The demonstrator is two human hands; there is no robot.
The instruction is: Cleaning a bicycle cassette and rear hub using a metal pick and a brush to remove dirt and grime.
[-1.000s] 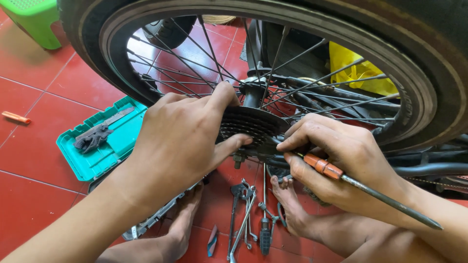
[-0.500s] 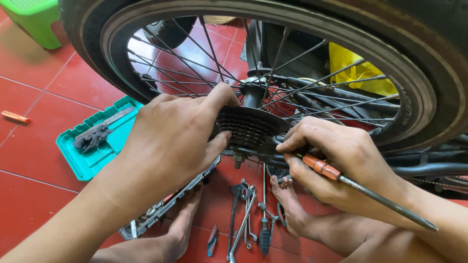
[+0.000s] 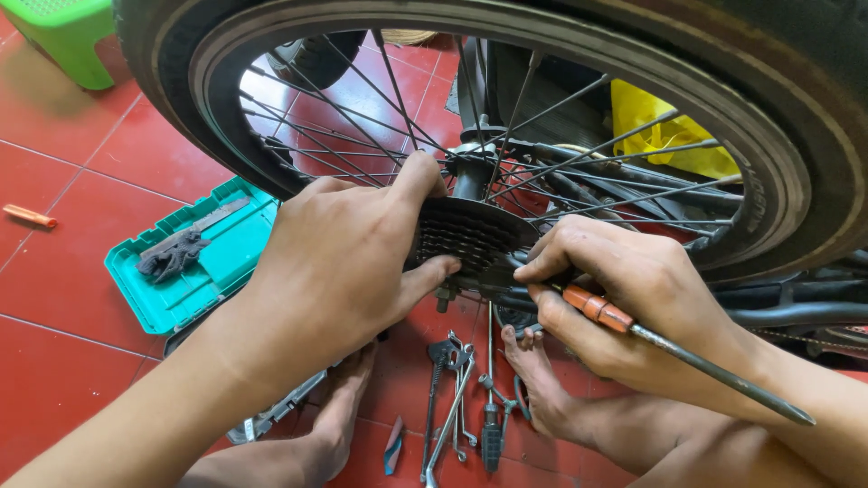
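Left hand (image 3: pixel 334 262) clamped around the black sprocket cluster (image 3: pixel 466 239) at the hub of the bicycle wheel (image 3: pixel 506 54), thumb under, fingers over; right hand (image 3: pixel 633 298) just right of the cluster, closed on an orange-collared screwdriver (image 3: pixel 669 348), shaft trailing away from the hub; below the cluster, loose tools (image 3: pixel 457 398) on the red tiled floor (image 3: pixel 63 361) between bare feet; left of it, a teal tool case (image 3: pixel 194 258); beyond, a green stool (image 3: pixel 63 32).
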